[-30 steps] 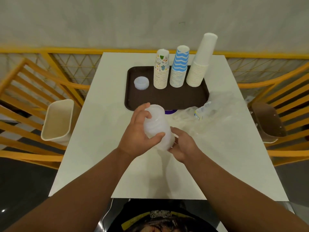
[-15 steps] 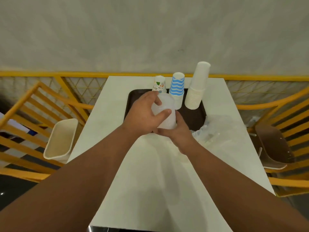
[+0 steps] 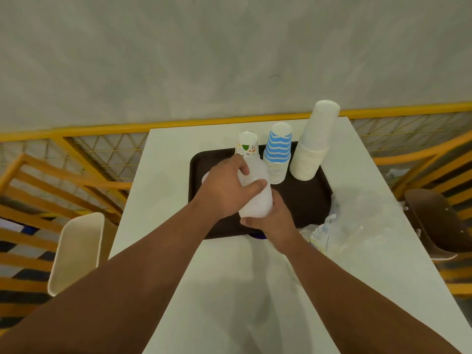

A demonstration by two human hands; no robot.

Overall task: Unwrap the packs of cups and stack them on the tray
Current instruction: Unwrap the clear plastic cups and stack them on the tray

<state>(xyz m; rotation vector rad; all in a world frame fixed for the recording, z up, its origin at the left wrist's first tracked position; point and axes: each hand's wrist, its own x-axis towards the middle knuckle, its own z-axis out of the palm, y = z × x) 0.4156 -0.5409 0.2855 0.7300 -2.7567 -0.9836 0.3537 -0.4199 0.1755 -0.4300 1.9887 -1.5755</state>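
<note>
Both hands now carry the translucent cup stack (image 3: 255, 192) off the table (image 3: 229, 277) and over the brown tray (image 3: 306, 198), left hand (image 3: 224, 187) gripping its upper part, right hand (image 3: 270, 218) gripping its base, so placement beside the patterned stack (image 3: 247, 146) looks imminent.

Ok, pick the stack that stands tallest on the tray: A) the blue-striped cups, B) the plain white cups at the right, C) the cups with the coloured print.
B: the plain white cups rise well above the blue-striped cups and the printed cups on the brown tray.
</note>
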